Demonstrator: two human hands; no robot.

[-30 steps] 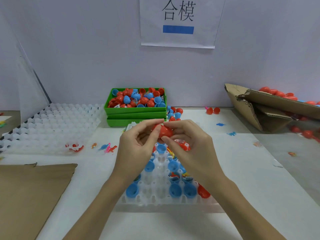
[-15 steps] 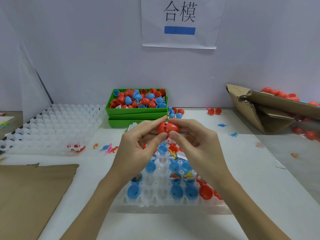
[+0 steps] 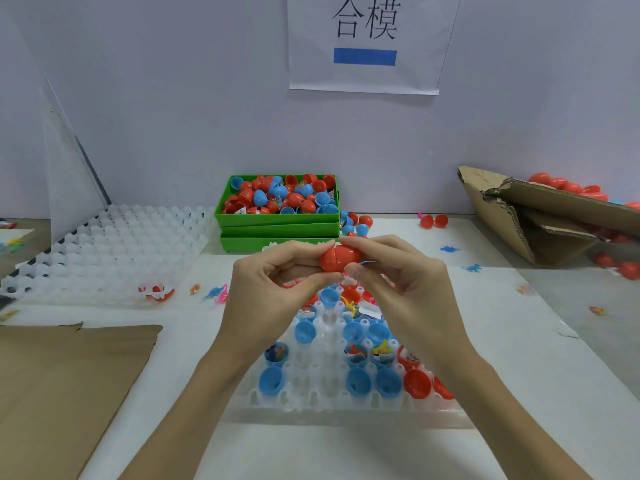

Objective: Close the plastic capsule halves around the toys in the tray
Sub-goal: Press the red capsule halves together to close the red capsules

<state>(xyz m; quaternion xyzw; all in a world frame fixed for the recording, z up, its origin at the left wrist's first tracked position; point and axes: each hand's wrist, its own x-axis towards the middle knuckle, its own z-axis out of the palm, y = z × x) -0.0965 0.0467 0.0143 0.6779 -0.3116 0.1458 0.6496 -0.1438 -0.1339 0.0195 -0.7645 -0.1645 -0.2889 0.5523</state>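
A red capsule (image 3: 338, 258), its two halves pushed together with a seam showing, is held sideways above the clear tray (image 3: 325, 398). My left hand (image 3: 273, 289) pinches its left end and my right hand (image 3: 405, 285) pinches its right end. A thin blue bit sticks out by my right fingers. The tray below holds several blue capsule halves (image 3: 272, 381) and red capsule halves (image 3: 417, 382), some with small toys (image 3: 382, 351) inside; my hands hide its far rows.
A green box (image 3: 277, 221) full of red and blue halves stands behind. An empty clear tray (image 3: 104, 251) lies at left, brown cardboard (image 3: 65, 382) at front left, a torn carton (image 3: 540, 220) with red capsules at right. Small toys are scattered on the table.
Both hands have risen a little with the red capsule, and its halves have gone from partly apart to pressed together along a seam.
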